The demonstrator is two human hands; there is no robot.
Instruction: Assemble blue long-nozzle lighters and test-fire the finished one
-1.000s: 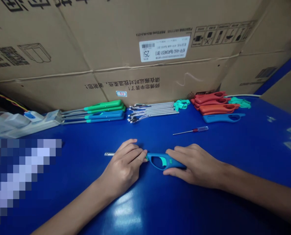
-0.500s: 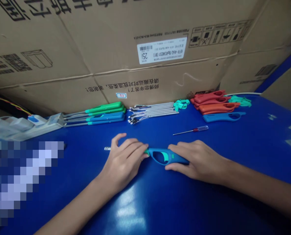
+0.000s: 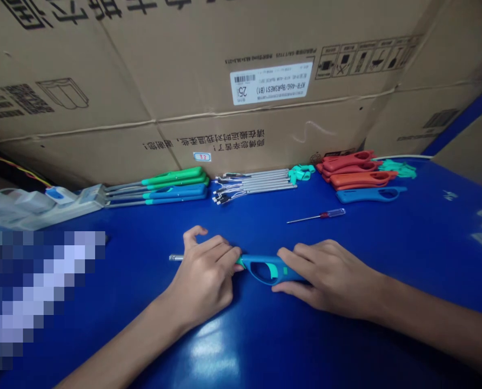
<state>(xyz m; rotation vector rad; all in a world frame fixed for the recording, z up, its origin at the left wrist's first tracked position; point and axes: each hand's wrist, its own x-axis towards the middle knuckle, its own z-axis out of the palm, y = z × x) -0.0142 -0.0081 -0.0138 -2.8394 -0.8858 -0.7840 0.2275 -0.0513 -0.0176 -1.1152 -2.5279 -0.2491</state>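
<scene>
Between my two hands lies a blue long-nosed lighter [image 3: 282,276] with a green trigger and a green collar, its nose pointing left. My left hand [image 3: 208,275] is closed round the metal tube by the collar, and the tube's slotted tip [image 3: 176,257] sticks out past it. The index finger of that hand is raised and bent. My right hand [image 3: 326,278] grips the rear of the blue handle, thumb below and fingers above, hiding its end. Beyond the right hand a screwdriver [image 3: 333,213] with a clear and red handle rests on the blue table [image 3: 261,346].
Along the back lie green and blue long-nosed lighters [image 3: 180,193], metal tubes with wires [image 3: 265,182], green clips [image 3: 301,173], red, orange and blue handle shells [image 3: 362,179] and small green parts [image 3: 399,168]. A power strip [image 3: 74,208] is left; a cardboard box [image 3: 184,65] stands behind.
Both hands and the lighter have come slightly nearer to me. More of the metal tip shows left of my left hand. Both hands keep hold of the lighter.
</scene>
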